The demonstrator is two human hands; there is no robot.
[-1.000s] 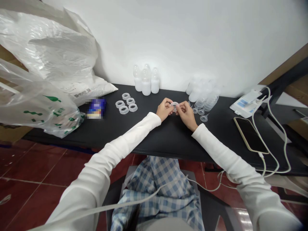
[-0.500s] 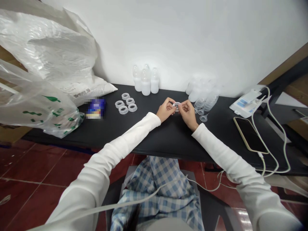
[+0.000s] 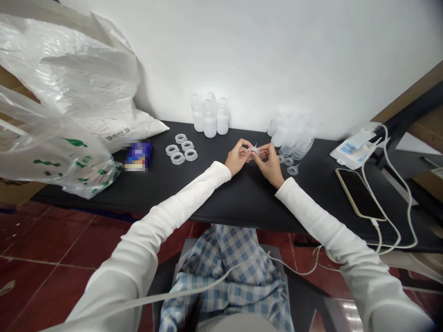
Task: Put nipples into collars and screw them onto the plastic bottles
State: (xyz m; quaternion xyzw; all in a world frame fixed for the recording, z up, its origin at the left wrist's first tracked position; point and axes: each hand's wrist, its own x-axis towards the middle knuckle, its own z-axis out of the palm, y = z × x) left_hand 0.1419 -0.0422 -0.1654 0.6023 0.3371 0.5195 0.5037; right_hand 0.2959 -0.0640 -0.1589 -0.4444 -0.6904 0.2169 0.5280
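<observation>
Over the black table, my left hand (image 3: 238, 157) and my right hand (image 3: 270, 162) pinch one translucent bottle collar ring (image 3: 254, 150) between them. A thin clear tip sticks up above the ring, like that of a silicone nipple; the fingers hide part of both. Right of my right hand lie a few loose clear nipples (image 3: 292, 170), with flat round bases and thin tips. Several similar collar rings (image 3: 177, 158) rest in a cluster to the left of my left hand.
Several white bottles with clear domed caps (image 3: 209, 120) stand by the wall. Behind my right hand are more bottles (image 3: 277, 133) and clear caps (image 3: 301, 147). A phone (image 3: 360, 193) with cables lies right; plastic bags (image 3: 83, 152) and a blue packet (image 3: 138, 156) sit left.
The ring in my fingers has tilted, so its side now shows and a thin tip points upward. Both hands have stayed in nearly the same place.
</observation>
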